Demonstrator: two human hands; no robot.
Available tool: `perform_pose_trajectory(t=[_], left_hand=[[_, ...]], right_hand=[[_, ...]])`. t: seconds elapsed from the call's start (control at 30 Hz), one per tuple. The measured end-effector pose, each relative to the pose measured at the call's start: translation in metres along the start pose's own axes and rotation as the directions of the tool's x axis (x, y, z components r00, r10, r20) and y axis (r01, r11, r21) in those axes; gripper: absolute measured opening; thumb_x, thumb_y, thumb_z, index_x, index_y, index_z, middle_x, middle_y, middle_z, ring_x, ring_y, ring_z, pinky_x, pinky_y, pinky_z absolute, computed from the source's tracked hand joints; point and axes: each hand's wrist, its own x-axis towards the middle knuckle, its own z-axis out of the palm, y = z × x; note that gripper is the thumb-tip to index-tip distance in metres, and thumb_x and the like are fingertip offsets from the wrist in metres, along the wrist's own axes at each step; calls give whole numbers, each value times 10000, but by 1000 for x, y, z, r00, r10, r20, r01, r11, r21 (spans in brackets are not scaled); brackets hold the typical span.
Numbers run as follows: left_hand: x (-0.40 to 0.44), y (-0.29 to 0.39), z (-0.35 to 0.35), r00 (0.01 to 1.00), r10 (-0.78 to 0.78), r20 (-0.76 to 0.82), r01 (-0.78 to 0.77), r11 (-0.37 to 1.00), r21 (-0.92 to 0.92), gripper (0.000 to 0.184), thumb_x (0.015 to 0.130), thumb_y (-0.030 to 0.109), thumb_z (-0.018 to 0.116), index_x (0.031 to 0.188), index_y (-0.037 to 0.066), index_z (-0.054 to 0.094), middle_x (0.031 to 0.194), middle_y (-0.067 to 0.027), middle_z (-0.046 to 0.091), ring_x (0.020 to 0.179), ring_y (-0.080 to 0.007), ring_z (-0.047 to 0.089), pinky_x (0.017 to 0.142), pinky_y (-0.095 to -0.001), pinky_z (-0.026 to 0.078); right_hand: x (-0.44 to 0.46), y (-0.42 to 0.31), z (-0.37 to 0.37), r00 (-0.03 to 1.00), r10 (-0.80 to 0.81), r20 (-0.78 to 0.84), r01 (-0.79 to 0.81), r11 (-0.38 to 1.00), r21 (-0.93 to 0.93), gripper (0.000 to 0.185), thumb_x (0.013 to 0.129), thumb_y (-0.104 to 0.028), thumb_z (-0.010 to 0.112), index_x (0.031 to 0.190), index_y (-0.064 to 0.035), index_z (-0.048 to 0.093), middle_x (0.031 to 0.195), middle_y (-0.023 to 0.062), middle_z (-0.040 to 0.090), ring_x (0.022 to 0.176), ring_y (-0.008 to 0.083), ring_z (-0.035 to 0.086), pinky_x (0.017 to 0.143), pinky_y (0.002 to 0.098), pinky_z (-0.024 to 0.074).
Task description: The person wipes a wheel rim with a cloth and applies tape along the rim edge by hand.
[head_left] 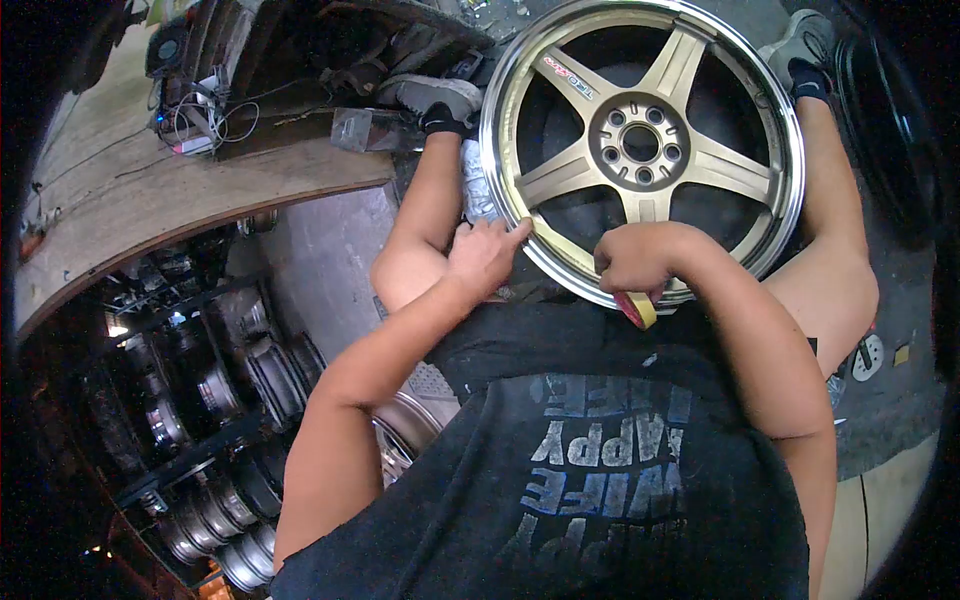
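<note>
While L hand (484, 256), half-open, touches tape strip (562, 249) on wheel (559, 174), R hand (638, 261), fisted, grips tape roll (640, 311).

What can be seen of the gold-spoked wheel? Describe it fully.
The wheel, metallic-looking and tyreless, has five gold spokes, a shiny silver lip and a darker hub with five holes around a central opening. One spoke carries lettering. It sits between the person's legs, face toward the camera; its tilt is unclear. Pale yellow tape follows its left inner edge, where the left hand touches; the right hand, holding a tape roll, is by the lower edge.
</note>
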Motion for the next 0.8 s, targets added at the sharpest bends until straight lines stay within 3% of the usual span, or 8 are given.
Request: perform_pose_trajectory(t=[0.07, 0.1, 0.2, 0.3, 0.4, 0.5, 0.63, 0.8], left_hand=[[9, -22, 5, 1000, 10, 7, -10, 1000, 7, 546, 989, 121, 519, 1479, 356, 571, 954, -129, 700, 906, -335, 719, 761, -511, 562], [20, -35, 2, 985, -96, 146, 102, 994, -37, 687, 961, 74, 500, 1531, 455, 551, 1030, -148, 699, 969, -355, 712, 868, -500, 583], [42, -60, -14, 987, -96, 127, 90, 995, 48, 713, 955, 53, 487, 1533, 465, 548, 1030, -165, 698, 973, -364, 729, 876, -494, 587], [46, -64, -22, 994, -109, 17, 108, 991, 84, 691, 938, 46, 515, 1551, 363, 556, 1059, -189, 704, 975, -366, 742, 858, -500, 589], [37, -54, -11, 998, -51, -33, 51, 999, -6, 708, 920, 116, 623, 1590, 308, 500, 1053, -163, 708, 934, -397, 721, 807, -522, 598], [11, -12, -14, 998, -55, -17, 51, 981, -186, 657, 853, 230, 715, 1492, 166, 576, 999, -179, 729, 932, -377, 738, 819, -526, 580], [-13, 30, -21, 992, -31, 120, 61, 965, -256, 784, 844, 222, 738, 1589, 170, 500, 990, -162, 710, 934, -385, 722, 822, -515, 591], [-22, 43, -16, 997, -50, 66, 65, 967, -248, 806, 831, 233, 753, 1594, 171, 498, 1023, -173, 709, 948, -383, 721, 827, -524, 582]], right_hand=[[1, 3, 2, 1000, 2, 1, -2, 1000, 10, 404, 905, -198, 621, 1209, 47, 728, 983, 213, 775, 742, 288, 791, 640, 385, 657], [1, 5, 2, 1000, 1, 4, -1, 1000, 24, 417, 910, -200, 622, 1230, 47, 723, 1007, 215, 774, 754, 289, 792, 644, 381, 662], [5, 8, 5, 1000, -4, -23, 4, 1000, 1, 335, 933, -207, 647, 1068, 79, 758, 980, 209, 772, 793, 314, 796, 629, 404, 679], [4, 9, 6, 999, -30, -29, 30, 999, 13, 329, 932, -205, 643, 1046, 80, 761, 980, 209, 775, 782, 312, 798, 630, 404, 678], [8, 11, 4, 1000, -24, -7, 24, 998, -49, 335, 931, -207, 637, 1033, 87, 759, 982, 207, 779, 763, 311, 797, 633, 399, 678], [5, 9, 1, 1000, -18, -4, 18, 1000, -16, 341, 931, -209, 627, 1035, 86, 762, 983, 213, 782, 752, 310, 797, 633, 397, 676], [3, 5, -1, 1000, -18, -1, 18, 999, -40, 348, 931, -210, 618, 1037, 88, 764, 981, 224, 780, 755, 313, 798, 630, 396, 673], [4, 5, -2, 1000, 6, -13, -7, 999, -53, 393, 890, -198, 614, 1184, 32, 739, 968, 193, 783, 739, 295, 793, 633, 381, 650]])
